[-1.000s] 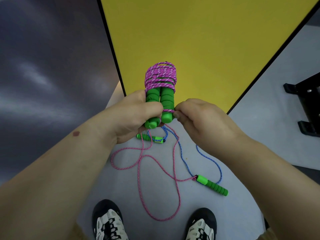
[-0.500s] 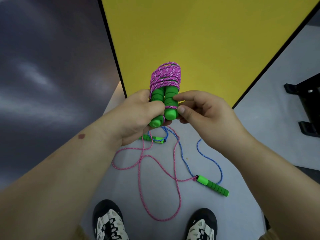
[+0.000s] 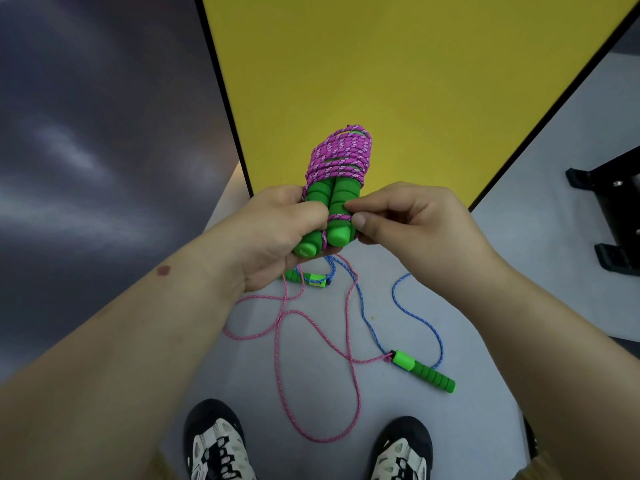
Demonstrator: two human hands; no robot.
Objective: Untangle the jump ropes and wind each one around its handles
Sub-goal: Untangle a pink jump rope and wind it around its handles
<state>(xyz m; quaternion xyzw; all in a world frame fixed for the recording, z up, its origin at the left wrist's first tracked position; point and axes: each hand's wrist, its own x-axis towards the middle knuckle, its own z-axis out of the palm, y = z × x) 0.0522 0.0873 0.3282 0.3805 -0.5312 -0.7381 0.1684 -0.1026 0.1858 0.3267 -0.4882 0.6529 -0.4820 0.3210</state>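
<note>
My left hand (image 3: 273, 233) grips a pair of green foam handles (image 3: 327, 216) held side by side, their upper part wound with magenta rope (image 3: 341, 155). My right hand (image 3: 398, 220) pinches the rope end against the right handle, thumb and forefinger at its side. On the floor below lie a loose pink rope (image 3: 313, 358) and a blue rope (image 3: 408, 306), crossing each other. The pink rope ends at a green handle (image 3: 426, 372) on the right. Another green handle (image 3: 306, 278), tied to the blue rope, lies partly hidden under my left hand.
A yellow panel (image 3: 381, 81) with a black edge stands ahead. A dark wall (image 3: 86, 133) fills the left. Black furniture feet (image 3: 609, 216) sit at the right. My two shoes (image 3: 214, 445) stand at the near edge of the grey floor (image 3: 485, 289).
The wound bundle rose slightly and tilted right. My right hand shifted from pulling the rope end below the handles to pinching it against the right handle.
</note>
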